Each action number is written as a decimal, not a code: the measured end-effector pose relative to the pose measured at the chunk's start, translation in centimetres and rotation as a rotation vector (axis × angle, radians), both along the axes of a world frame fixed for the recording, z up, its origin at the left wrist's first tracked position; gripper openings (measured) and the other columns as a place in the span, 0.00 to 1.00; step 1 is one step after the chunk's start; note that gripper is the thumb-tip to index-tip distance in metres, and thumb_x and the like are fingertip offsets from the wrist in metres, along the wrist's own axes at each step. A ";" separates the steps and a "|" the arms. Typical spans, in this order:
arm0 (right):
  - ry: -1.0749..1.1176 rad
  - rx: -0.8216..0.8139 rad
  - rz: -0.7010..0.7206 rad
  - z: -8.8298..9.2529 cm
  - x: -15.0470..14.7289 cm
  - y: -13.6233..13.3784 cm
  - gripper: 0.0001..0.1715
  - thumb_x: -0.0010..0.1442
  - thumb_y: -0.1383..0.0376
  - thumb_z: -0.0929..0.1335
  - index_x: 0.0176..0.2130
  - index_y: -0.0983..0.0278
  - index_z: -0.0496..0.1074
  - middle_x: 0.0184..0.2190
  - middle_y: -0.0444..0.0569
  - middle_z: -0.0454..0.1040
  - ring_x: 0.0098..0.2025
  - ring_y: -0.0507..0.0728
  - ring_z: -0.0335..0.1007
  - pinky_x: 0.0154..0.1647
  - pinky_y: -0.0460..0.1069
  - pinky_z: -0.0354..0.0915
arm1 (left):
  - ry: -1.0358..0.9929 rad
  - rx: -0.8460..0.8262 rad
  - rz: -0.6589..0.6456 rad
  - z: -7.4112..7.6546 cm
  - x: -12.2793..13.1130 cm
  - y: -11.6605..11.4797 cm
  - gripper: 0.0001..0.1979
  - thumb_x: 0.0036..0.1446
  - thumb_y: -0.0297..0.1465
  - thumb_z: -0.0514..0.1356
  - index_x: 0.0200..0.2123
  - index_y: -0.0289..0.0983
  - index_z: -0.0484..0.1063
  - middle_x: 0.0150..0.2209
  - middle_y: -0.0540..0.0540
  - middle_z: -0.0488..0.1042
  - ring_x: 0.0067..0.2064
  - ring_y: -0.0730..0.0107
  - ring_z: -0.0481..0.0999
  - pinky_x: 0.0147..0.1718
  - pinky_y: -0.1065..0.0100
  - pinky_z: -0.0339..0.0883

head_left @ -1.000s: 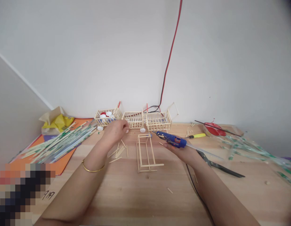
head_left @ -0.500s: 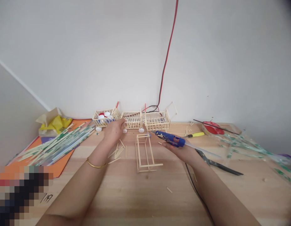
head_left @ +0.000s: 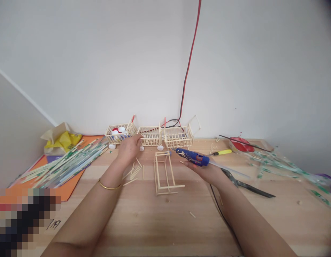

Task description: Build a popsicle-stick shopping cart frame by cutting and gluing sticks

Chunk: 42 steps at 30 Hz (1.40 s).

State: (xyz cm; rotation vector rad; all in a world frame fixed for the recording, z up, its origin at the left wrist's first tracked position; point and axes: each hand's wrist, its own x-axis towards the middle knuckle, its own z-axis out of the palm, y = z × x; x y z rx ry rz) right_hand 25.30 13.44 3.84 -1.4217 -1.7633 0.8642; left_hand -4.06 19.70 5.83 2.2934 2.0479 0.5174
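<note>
Right hand (head_left: pixel 205 172) is gripping a blue hot-glue gun (head_left: pixel 192 157). Open stick frame (head_left: pixel 165 187) is lying on the wooden table (head_left: pixel 144 221), between the hands, left of the gun. Left hand (head_left: pixel 130 148) is curling beside the middle stick cart (head_left: pixel 152 135); cannot tell whether it's pinching anything.

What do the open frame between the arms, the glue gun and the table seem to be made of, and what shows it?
Open frame: likely unpainted wood or bamboo, from its pale, straight sticks.
Glue gun: probably hard plastic, from its smooth-looking blue body.
Table: wood or wood-look laminate, from its pale brown grain.
</note>
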 end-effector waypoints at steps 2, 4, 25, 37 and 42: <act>0.005 0.014 -0.001 -0.2 0.1 0.1 0.24 0.51 0.52 0.70 0.46 0.59 0.74 0.42 0.49 0.77 0.42 0.62 0.74 0.44 0.56 0.69 | -0.020 0.023 0.021 0.2 0.1 -0.1 0.20 0.59 0.32 0.48 0.53 0.38 0.68 0.41 0.41 0.78 0.42 0.59 0.75 0.39 0.65 0.62; -0.016 0.018 -0.012 -0.4 0.2 0.2 0.23 0.51 0.52 0.69 0.45 0.58 0.74 0.41 0.48 0.78 0.42 0.62 0.74 0.43 0.56 0.69 | -0.055 0.057 0.027 0.6 0.4 -0.3 0.20 0.58 0.33 0.50 0.52 0.38 0.69 0.37 0.42 0.79 0.40 0.59 0.76 0.38 0.65 0.63; -0.669 0.012 0.168 0.3 3.0 0.2 0.10 0.50 0.66 0.67 0.37 0.64 0.69 0.35 0.51 0.70 0.36 0.57 0.67 0.34 0.46 0.56 | -0.808 -0.706 -0.269 2.0 3.1 -5.1 0.19 0.47 0.36 0.61 0.44 0.38 0.70 0.38 0.46 0.73 0.37 0.66 0.74 0.30 0.69 0.69; -0.710 -0.032 0.230 0.1 2.3 0.5 0.15 0.49 0.66 0.67 0.40 0.65 0.71 0.39 0.54 0.72 0.40 0.59 0.68 0.38 0.46 0.57 | -0.864 -0.418 -0.136 -2.9 -2.4 -8.2 0.21 0.38 0.30 0.66 0.40 0.37 0.69 0.39 0.47 0.74 0.38 0.65 0.73 0.39 0.64 0.66; -0.693 -0.048 0.249 0.1 2.1 0.7 0.16 0.48 0.67 0.67 0.40 0.65 0.71 0.39 0.54 0.73 0.40 0.59 0.68 0.38 0.47 0.58 | -0.511 -0.175 -0.144 -3.9 -2.1 -8.2 0.15 0.42 0.31 0.64 0.37 0.38 0.73 0.34 0.48 0.70 0.35 0.67 0.69 0.35 0.66 0.63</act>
